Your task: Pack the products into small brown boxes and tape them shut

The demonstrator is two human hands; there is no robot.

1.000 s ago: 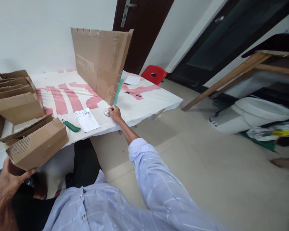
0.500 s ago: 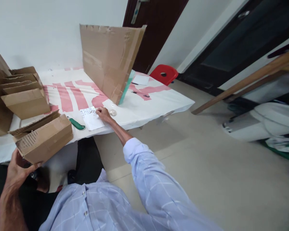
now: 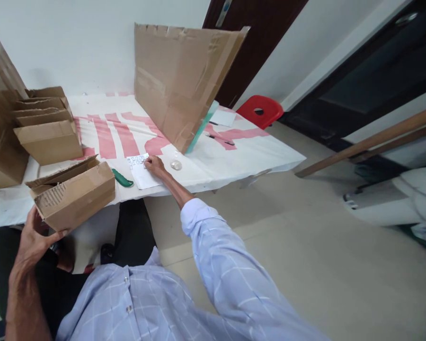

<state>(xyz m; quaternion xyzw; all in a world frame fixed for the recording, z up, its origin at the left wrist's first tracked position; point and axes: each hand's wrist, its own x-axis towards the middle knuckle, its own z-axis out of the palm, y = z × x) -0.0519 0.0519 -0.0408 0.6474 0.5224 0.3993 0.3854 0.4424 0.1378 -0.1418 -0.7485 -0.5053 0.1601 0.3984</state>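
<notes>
My left hand (image 3: 37, 239) grips the lower left end of a small open cardboard box (image 3: 76, 194), which leans over the table's front edge. On the white sheet of paper (image 3: 147, 179), marked with rows of small dark outlined shapes, rests my right hand (image 3: 155, 166). Its fingers are pinched together near the upper right of the sheet; what they hold, if anything, is too small to make out. Just right of that hand lies a small clear bag (image 3: 176, 165) with pale contents. A green box cutter (image 3: 122, 178) lies between the box and the paper.
Several cardboard boxes (image 3: 53, 139) stand at the table's left. A large cardboard panel (image 3: 184, 80) stands upright at the back. Beyond it are pens (image 3: 220, 139) and another paper (image 3: 223, 117). A red stool (image 3: 259, 111) is past the table's far end.
The view has shifted, so the whole scene sits further right. My right hand stays pinched over the paper's upper right, and my left hand keeps its grip on the box.
</notes>
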